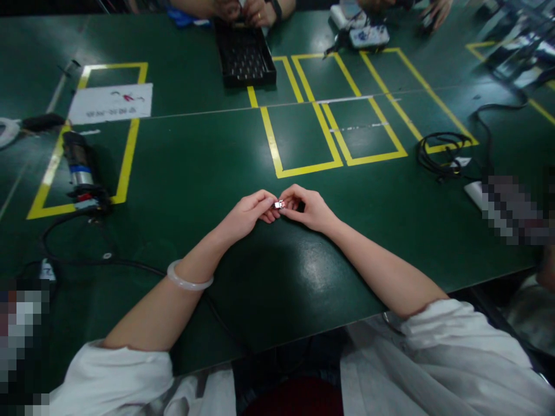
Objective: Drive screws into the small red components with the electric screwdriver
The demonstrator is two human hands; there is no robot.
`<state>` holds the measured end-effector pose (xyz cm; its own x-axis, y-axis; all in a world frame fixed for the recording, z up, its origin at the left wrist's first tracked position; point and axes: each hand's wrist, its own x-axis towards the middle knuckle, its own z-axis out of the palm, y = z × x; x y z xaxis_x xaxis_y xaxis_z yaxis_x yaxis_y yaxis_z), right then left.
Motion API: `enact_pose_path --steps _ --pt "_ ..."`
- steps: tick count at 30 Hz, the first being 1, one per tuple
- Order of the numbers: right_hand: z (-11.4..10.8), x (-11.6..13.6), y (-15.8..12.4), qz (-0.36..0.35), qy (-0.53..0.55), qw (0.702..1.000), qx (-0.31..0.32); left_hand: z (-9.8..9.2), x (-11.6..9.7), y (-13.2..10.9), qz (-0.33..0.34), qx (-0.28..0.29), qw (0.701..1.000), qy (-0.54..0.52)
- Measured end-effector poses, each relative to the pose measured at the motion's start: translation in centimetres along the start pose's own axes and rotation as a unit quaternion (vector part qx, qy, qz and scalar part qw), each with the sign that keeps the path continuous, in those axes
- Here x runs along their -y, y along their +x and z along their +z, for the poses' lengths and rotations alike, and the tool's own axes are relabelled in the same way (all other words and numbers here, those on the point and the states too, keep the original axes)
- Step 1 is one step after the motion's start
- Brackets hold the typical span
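A small shiny metal piece with a reddish part (279, 204) sits between my two hands, just above the green table. It is too small to name its kind. My left hand (255, 209) pinches it from the left, thumb on top and fingers curled beneath. From the right, the thumb and index finger of my right hand (309, 208) close on its other end. A pale bangle (189, 278) circles my left wrist. Both forearms rest near the table's front edge.
A black electric screwdriver (82, 167) with a cable lies at left, near a white paper sign (111, 103). Yellow tape frames (309, 167) mark the green table (195, 156). Across it, a person's hands (249, 11) work over a black tray (245, 55). A coiled black cable (442, 153) lies right.
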<state>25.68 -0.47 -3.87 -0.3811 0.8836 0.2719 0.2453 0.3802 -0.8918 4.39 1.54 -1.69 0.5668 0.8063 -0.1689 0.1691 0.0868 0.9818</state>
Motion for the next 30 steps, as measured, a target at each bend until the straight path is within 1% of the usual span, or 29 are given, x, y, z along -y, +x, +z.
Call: enact_pose_path --steps 4,7,10,16,18,24,30 --pt "0.00 0.06 0.02 -0.003 -0.001 1.000 -0.002 0.03 0.14 -0.04 0.014 0.001 1.000 0.005" --pt "-0.02 0.05 0.03 0.000 -0.005 1.000 0.003 0.16 0.16 -0.16 0.008 -0.002 1.000 0.004" --pt "-0.05 0.04 0.04 0.003 -0.002 1.000 0.012 0.34 0.17 -0.25 0.005 -0.016 1.000 0.000" --pt "-0.08 0.08 0.07 0.027 0.017 0.999 -0.009 0.55 0.33 -0.15 0.042 -0.031 0.999 0.011" --pt "-0.09 0.03 0.07 0.021 0.009 1.000 -0.011 0.56 0.35 -0.13 0.046 -0.036 0.998 0.010" --pt "-0.07 -0.15 0.13 -0.005 0.010 1.000 -0.014 0.46 0.53 -0.15 0.023 -0.054 0.998 0.003" --pt "-0.02 -0.29 0.26 -0.005 0.013 1.000 -0.024 0.55 0.62 -0.06 0.056 -0.056 0.997 0.006"
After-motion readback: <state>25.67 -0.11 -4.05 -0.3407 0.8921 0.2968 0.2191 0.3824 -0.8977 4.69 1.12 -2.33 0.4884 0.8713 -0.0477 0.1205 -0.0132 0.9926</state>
